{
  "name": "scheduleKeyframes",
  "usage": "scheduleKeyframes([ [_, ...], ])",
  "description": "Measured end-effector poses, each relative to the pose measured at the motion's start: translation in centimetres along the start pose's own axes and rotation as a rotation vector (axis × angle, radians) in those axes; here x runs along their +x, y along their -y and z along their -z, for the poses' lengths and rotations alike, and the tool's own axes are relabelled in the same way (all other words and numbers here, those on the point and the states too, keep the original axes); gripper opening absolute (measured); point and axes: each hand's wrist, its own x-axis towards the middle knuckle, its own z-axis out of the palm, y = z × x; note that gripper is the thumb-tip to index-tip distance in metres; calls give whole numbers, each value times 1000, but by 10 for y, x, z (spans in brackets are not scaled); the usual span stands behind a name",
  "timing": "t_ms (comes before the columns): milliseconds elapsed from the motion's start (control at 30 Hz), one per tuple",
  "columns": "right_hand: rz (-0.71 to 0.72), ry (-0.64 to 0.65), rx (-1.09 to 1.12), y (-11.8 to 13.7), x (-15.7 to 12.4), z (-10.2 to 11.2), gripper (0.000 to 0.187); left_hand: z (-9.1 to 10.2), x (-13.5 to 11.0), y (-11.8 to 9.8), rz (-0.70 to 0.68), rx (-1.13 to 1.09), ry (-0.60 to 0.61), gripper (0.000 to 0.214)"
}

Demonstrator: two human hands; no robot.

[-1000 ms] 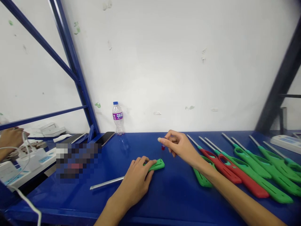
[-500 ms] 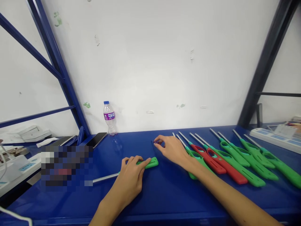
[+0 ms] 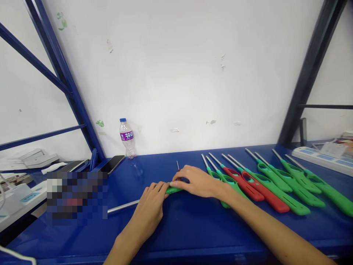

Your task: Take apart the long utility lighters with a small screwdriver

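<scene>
Pinning the green lighter [image 3: 173,190] to the blue bench [image 3: 193,228], the left hand [image 3: 150,206] lies curled over its body while the right hand [image 3: 197,182] clamps its handle end, the two hands nearly meeting. Its metal tube [image 3: 122,207] projects outward past the left hand; a row of lighters [image 3: 261,184] lies just outboard of the right wrist.

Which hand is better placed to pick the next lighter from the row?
Right, probably. The right hand lies just beside the nearest green lighter in the row. The left hand sits farther off and is busy holding the lone lighter down on the table.
</scene>
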Motion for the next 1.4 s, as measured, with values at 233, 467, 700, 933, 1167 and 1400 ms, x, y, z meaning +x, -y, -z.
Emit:
scheduleKeyframes([
  [233, 111, -4, -29, -2, 1, -3, 33, 1, -1, -5, 55, -57, -67, 33],
  [467, 122, -137, 6, -3, 2, 2, 27, 1, -2, -6, 161, -2, -195, 38],
  [700, 64, -63, 55, 12, -2, 3, 18, -1, 0, 2, 72, -47, -292, 39],
  [933, 43, -60, 35, 23, -4, 5, 17, 5, -2, -5, 27, -87, -613, 28],
  [1167, -14, -183, -38, 18, -1, -1, 33, 3, -2, -4, 118, -287, -484, 21],
  [1400, -18, -171, 20, 21, -4, 3, 36, -5, -1, -2, 215, -373, -349, 35],
])
